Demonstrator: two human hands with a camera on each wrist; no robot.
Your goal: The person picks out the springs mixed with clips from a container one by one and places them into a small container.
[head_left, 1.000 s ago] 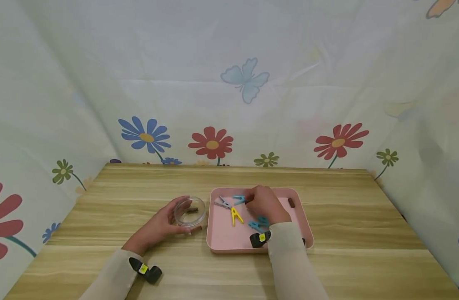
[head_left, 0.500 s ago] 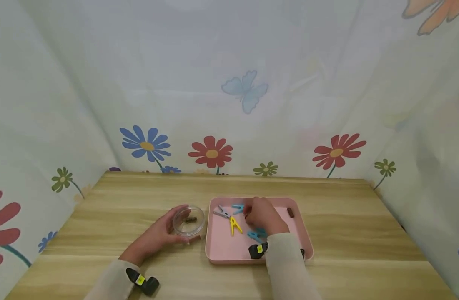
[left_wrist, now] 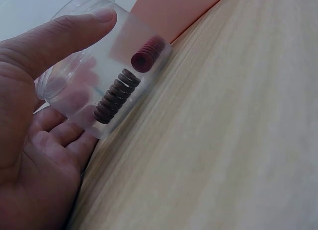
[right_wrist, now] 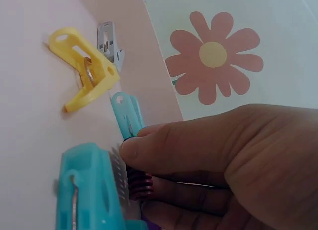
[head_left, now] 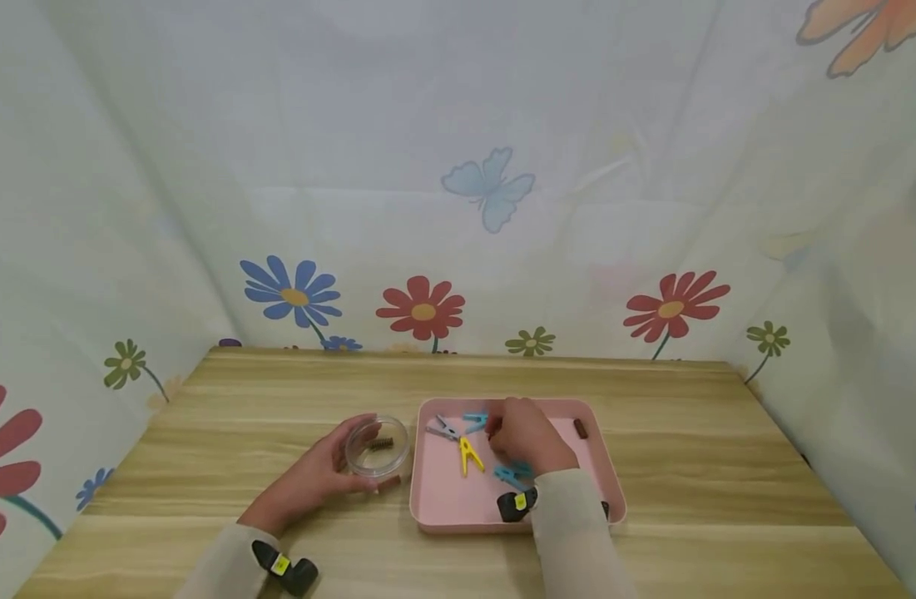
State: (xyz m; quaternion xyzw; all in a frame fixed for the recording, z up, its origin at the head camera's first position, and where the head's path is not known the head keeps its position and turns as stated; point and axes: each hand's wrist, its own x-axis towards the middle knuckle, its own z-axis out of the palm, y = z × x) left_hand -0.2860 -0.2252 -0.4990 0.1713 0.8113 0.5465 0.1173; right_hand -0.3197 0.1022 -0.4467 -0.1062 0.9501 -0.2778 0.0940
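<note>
My left hand [head_left: 319, 470] grips a clear plastic jar [head_left: 378, 472], thumb along its side. Through the jar's wall in the left wrist view show a brown ribbed cylinder [left_wrist: 117, 97] and a dark red ribbed cylinder [left_wrist: 148, 53]. Over the pink tray [head_left: 444, 520], my right hand [head_left: 528, 433] pinches another dark red ribbed cylinder [right_wrist: 139, 183] between thumb and fingers. Right beside those fingertips lies a light blue clothes peg [right_wrist: 128, 111]. A larger-looking blue peg [right_wrist: 84, 190] is close in front in the right wrist view.
The tray also holds a yellow clothes peg [head_left: 469, 455], a grey peg [head_left: 444, 428] and, at its far right corner, a brown ribbed cylinder [head_left: 581, 428]. A small dark object [head_left: 606, 508] shows past the right sleeve. Behind the wooden table [head_left: 690, 466] hangs a flowered curtain [head_left: 577, 249].
The head view has tilted up slightly, so the table and tray sit lower in it. Both hands keep nearly the same places, at the jar and over the tray.
</note>
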